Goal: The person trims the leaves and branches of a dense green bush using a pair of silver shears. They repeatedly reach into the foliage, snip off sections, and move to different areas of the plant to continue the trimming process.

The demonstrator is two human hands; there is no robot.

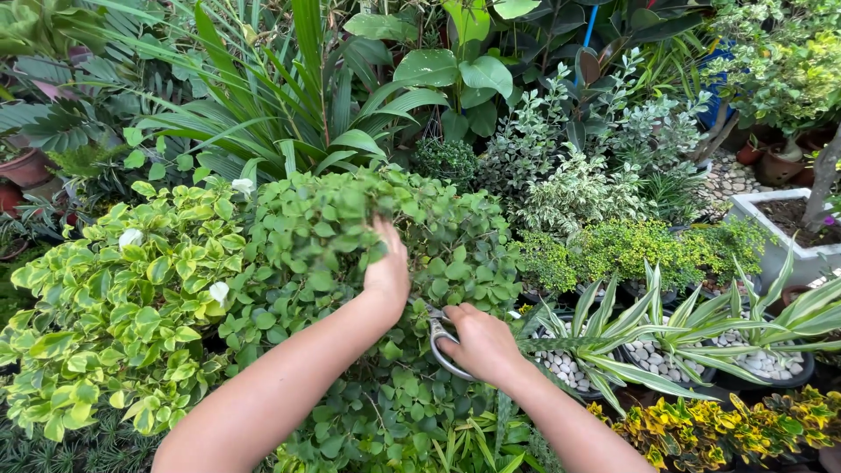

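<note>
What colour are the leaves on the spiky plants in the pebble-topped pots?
Green with creamy-white stripes, seen in the head view, right of the right hand.

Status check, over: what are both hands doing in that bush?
Left hand reaching into the round-leaved bush. Right hand gripping metal shears, blades hidden in foliage. Striped-leaf pots close beside.

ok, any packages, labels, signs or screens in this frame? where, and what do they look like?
None in view. Only potted plants, white pebbles in pots, and a grey rectangular planter. The left hand is in a round-leaved green shrub; the right hand holds metal shears.
</note>
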